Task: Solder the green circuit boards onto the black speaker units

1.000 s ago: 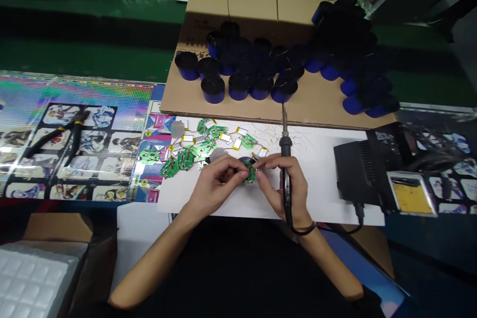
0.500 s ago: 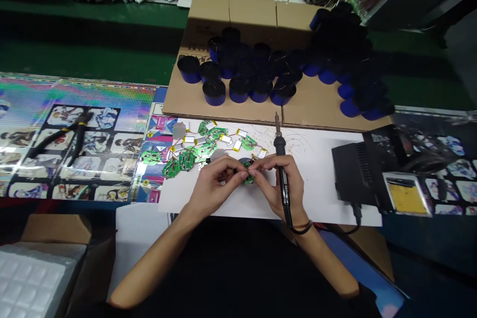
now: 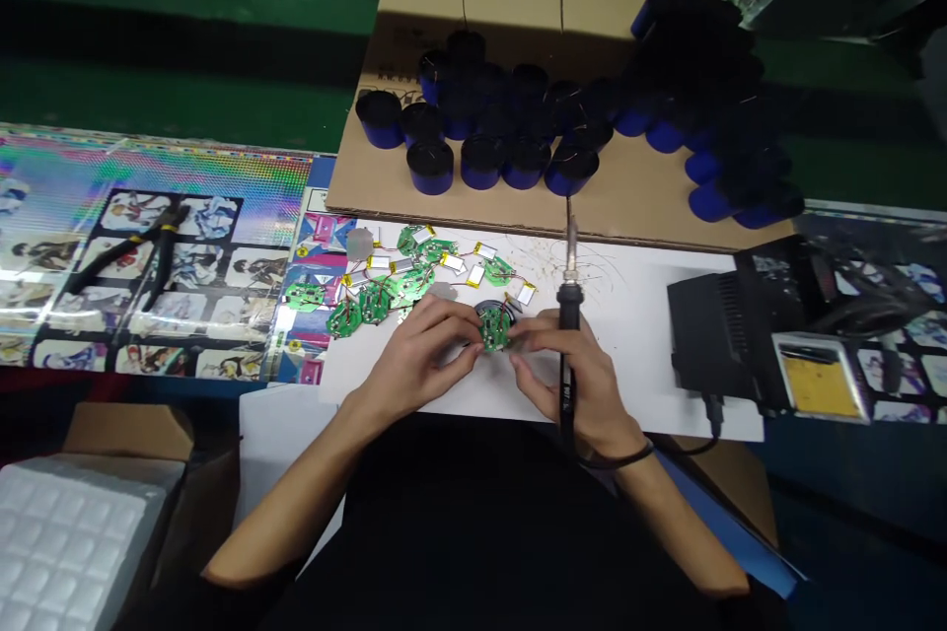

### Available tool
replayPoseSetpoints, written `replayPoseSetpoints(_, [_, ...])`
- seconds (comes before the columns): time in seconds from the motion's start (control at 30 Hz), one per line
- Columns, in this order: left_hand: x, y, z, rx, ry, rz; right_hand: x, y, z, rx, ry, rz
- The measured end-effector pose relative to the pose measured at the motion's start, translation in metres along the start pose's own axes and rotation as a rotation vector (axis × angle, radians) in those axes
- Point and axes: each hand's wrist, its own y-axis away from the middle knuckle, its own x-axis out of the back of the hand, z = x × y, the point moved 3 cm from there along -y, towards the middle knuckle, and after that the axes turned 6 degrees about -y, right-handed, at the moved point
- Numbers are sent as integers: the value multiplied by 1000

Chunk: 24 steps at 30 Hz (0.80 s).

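Observation:
A round green circuit board [image 3: 494,327] sits in a dark round housing on the white work surface, between my hands. My left hand [image 3: 418,355] pinches loosely at the board's left edge with thumb and index finger. My right hand [image 3: 584,380] has a black soldering iron [image 3: 569,315] lodged in it, its metal tip pointing away from me. The right fingertips are by the board's right edge, thumb and index parted. A small silver battery [image 3: 526,293] lies just beyond the board. More green boards [image 3: 376,300] with wired batteries are piled to the left.
Blue cylinders with black tops [image 3: 431,167] stand on a cardboard sheet [image 3: 355,177] at the back. A black soldering station [image 3: 706,335] and a yellow sponge tray [image 3: 821,385] are on the right. Pliers [image 3: 159,256] lie at left. The iron's cable runs past my right wrist.
My fingers have drawn apart from the middle of the circuit board, so more of it shows. My right hand and the soldering iron have shifted slightly right; the view has tipped downward.

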Motion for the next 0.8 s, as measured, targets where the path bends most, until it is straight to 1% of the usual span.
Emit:
replayPoseSetpoints(0.07, [-1,0,-2,-30,-42,-16,-5,3,4,28,47,-83])
replayPoseSetpoints(0.1, [-1,0,-2,-37,-56,-22,-9,4,6,41,52,-88])
replayPoseSetpoints(0.23, [0,-7,-6,-78,-75,-90,-25,4,11,72,47,28])
replayPoseSetpoints(0.27, [1,-10,-7,-88,-69,-113,-27,3,11,76,53,40])
replayPoseSetpoints(0.33, [3,-14,-11,-96,-48,-165,-27,2,9,74,57,23])
replayPoseSetpoints(0.4, [6,-17,-15,-96,-18,-216,-20,1,6,42,13,-6])
replayPoseSetpoints(0.47, [7,-20,-18,-103,18,-252,-5,-1,1,-49,-107,30])
replayPoseSetpoints(0.5, [8,-22,-19,-108,35,-262,4,-2,-1,-120,-196,75])
replayPoseSetpoints(0.57, [8,-24,-20,-114,58,-272,24,-5,-3,-277,-402,228])
replayPoseSetpoints(0.6, [8,-25,-21,-116,66,-274,33,-6,-4,-344,-469,269])
replayPoseSetpoints(0.63, [8,-25,-21,-118,72,-273,41,-7,-6,-378,-515,306])
replayPoseSetpoints(0.67, [8,-25,-20,-120,75,-270,47,-7,-6,-413,-538,297])
replayPoseSetpoints(0.7, [8,-25,-20,-121,76,-268,52,-6,-6,-440,-536,257])
replayPoseSetpoints(0.77, [8,-24,-20,-118,74,-270,59,-1,-4,-455,-442,218])
replayPoseSetpoints(0.8, [8,-23,-19,-113,70,-274,62,3,-3,-445,-367,225])
